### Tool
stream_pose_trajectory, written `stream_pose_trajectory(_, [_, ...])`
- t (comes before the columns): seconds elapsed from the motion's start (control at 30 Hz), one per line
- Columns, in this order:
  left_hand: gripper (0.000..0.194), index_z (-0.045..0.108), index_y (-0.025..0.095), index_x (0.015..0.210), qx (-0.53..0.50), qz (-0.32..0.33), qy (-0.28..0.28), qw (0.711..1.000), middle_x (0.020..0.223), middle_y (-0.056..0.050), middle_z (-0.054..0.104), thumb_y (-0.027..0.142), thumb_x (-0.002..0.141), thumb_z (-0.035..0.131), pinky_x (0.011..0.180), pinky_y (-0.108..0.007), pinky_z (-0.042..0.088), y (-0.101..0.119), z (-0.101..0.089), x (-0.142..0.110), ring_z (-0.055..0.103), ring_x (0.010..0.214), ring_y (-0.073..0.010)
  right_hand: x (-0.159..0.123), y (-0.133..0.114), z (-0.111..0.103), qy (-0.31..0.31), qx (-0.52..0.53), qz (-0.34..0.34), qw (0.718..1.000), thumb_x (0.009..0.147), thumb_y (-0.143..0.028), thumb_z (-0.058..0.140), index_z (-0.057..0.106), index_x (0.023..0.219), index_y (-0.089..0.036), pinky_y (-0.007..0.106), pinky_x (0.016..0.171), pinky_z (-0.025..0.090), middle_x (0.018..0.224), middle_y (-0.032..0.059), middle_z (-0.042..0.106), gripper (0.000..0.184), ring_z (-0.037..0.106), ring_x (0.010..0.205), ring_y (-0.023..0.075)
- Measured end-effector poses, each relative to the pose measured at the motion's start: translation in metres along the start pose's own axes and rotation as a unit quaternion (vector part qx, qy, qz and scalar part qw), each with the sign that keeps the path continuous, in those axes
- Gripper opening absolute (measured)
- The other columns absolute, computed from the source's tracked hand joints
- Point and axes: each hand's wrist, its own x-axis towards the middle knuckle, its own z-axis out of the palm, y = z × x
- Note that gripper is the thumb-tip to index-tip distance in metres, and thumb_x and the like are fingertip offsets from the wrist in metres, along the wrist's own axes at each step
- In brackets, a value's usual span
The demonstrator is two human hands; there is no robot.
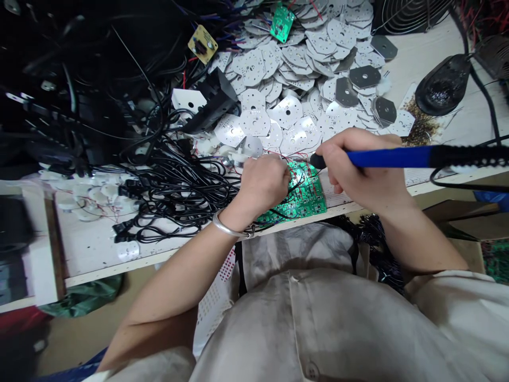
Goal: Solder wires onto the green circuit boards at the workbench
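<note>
A green circuit board panel [306, 193] lies at the front edge of the bench, with thin red and black wires on it. My right hand [358, 170] grips a blue-handled soldering iron [389, 158], its dark front end pointing left by the board's upper right corner. Over the left part of the board, my left hand [265, 180] has its fingers curled closed. What they pinch, if anything, is hidden under the hand. Black cables [199, 180] lie bundled just left of it.
Many white plates with holes [286, 69] are heaped behind the board. A small green board [282, 22] and a yellow board [202, 44] lie at the back. On the right are a black oval holder [443, 85] and a fan grille [413, 13]. White round parts [93, 199] sit at left.
</note>
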Motion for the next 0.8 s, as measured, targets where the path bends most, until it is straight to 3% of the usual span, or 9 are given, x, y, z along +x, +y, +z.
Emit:
stream_pose_trajectory(0.17, [0.026,0.071,0.015,0.085,-0.005,0.000,-0.006,1.000,0.098,-0.011,0.070,0.019,0.084,0.045,0.074,-0.035,0.042,0.000,0.000,0.001,0.063,0.092,-0.0254,-0.023,0.013,0.011,0.093,0.054,0.028,0.994,0.096,-0.045,0.047,0.064,0.095,-0.021,0.026,0.056,0.053,0.061,-0.0028,0.063,0.029,0.062,0.053,0.0116])
stream_pose_trajectory(0.3, [0.028,0.072,0.015,0.087,-0.010,-0.006,-0.015,1.000,0.099,-0.011,0.069,0.018,0.085,0.044,0.077,-0.036,0.043,0.000,-0.001,0.001,0.063,0.093,-0.0251,-0.049,0.037,0.034,0.111,0.050,0.009,0.992,0.094,-0.045,0.052,0.059,0.112,-0.023,0.033,0.069,0.059,0.083,0.0033,0.072,0.029,0.071,0.073,0.0169])
stream_pose_trajectory(0.43, [0.030,0.072,0.015,0.087,-0.011,-0.005,-0.014,1.000,0.099,-0.012,0.069,0.018,0.087,0.043,0.077,-0.037,0.044,0.000,0.000,0.001,0.063,0.092,-0.0254,-0.064,0.057,0.054,0.131,0.002,-0.098,0.986,0.094,-0.031,0.053,0.055,0.116,-0.024,0.038,0.076,0.061,0.090,0.0057,0.073,0.023,0.072,0.082,0.0187])
stream_pose_trajectory(0.53, [0.029,0.072,0.014,0.088,-0.005,-0.002,-0.011,1.000,0.098,-0.012,0.069,0.018,0.087,0.043,0.077,-0.038,0.045,-0.001,0.000,0.001,0.063,0.092,-0.0262,-0.067,0.064,0.060,0.148,-0.030,-0.174,0.973,0.093,-0.022,0.053,0.052,0.122,-0.026,0.036,0.074,0.061,0.086,0.0044,0.074,0.030,0.070,0.081,0.0185])
stream_pose_trajectory(0.8, [0.029,0.072,0.014,0.089,-0.006,-0.002,-0.015,1.000,0.100,-0.013,0.069,0.018,0.087,0.043,0.079,-0.039,0.045,0.000,-0.001,0.001,0.063,0.094,-0.0272,-0.071,0.070,0.063,0.122,-0.071,-0.141,0.980,0.094,-0.029,0.051,0.060,0.113,-0.026,0.034,0.074,0.059,0.084,0.0062,0.071,0.021,0.065,0.081,0.0191])
